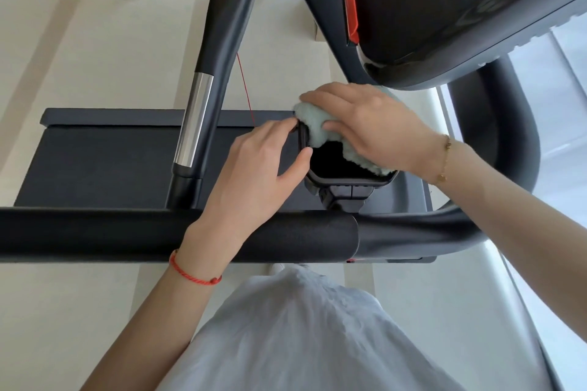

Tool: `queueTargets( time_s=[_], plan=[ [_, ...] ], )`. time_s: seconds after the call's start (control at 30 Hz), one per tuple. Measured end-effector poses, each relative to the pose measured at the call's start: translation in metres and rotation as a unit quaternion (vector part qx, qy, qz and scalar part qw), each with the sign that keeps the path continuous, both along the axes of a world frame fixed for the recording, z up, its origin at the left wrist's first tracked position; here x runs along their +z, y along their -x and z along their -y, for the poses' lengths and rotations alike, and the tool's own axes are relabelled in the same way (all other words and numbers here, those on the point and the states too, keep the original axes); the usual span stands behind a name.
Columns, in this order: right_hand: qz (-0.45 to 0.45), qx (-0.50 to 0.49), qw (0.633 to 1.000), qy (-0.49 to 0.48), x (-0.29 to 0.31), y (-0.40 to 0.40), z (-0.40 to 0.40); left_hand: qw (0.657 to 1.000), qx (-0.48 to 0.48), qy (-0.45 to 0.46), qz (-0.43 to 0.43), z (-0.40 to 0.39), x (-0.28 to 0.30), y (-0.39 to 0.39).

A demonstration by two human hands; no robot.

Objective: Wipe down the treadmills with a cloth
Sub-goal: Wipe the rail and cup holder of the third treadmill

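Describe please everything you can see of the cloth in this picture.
The cloth is pale green and fluffy, like thick microfibre. It is bunched up, lying over the upper part of a small black holder mounted above the padded bar of the treadmill. The right hand lies on top and grips it, thumb curled against its front. One edge hangs along the holder's right side. The left hand pinches the holder's left rim beside the cloth.
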State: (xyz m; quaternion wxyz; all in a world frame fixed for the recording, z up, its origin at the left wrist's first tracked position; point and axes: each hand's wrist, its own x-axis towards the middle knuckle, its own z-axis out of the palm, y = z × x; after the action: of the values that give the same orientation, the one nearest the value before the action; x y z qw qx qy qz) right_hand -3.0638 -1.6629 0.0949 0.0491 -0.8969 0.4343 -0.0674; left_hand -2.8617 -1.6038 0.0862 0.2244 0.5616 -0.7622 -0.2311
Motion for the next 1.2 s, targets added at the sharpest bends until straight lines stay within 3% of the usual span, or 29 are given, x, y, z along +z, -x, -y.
queueTargets(
  time_s=[0.13, 0.27, 0.4, 0.53, 0.67, 0.77, 0.97, 1.2],
  plan=[
    [0.056, -0.088, 0.994, -0.009, 0.003, 0.023, -0.009, 1.0, -0.001, -0.009, -0.002, -0.001, 0.002, 0.0],
    [-0.025, -0.044, 0.999, 0.003, 0.002, -0.005, 0.006, 1.0, -0.001, -0.013, 0.006, 0.0, 0.003, 0.0],
    [-0.04, -0.04, 0.998, 0.018, 0.0, -0.006, 0.005, 1.0, 0.001, -0.01, 0.007, 0.0, 0.002, 0.0],
    [0.044, -0.132, 0.99, 0.001, -0.003, 0.015, -0.017, 1.0, 0.0, -0.006, -0.005, 0.001, 0.002, 0.001],
    [0.149, -0.284, 0.943, -0.089, -0.001, 0.015, -0.048, 1.0, -0.015, -0.004, 0.002, 0.007, 0.005, 0.005],
    [0.164, -0.339, 0.919, -0.113, 0.0, 0.012, -0.062, 1.0, -0.027, -0.004, 0.006, 0.012, 0.005, 0.008],
    [0.156, -0.311, 0.928, -0.133, 0.003, 0.012, -0.022, 1.0, -0.024, -0.016, -0.01, 0.01, -0.001, 0.01],
    [0.201, -0.34, 0.912, -0.111, -0.002, 0.014, -0.065, 0.999, -0.016, -0.014, -0.025, 0.011, -0.003, 0.01]
  ],
)
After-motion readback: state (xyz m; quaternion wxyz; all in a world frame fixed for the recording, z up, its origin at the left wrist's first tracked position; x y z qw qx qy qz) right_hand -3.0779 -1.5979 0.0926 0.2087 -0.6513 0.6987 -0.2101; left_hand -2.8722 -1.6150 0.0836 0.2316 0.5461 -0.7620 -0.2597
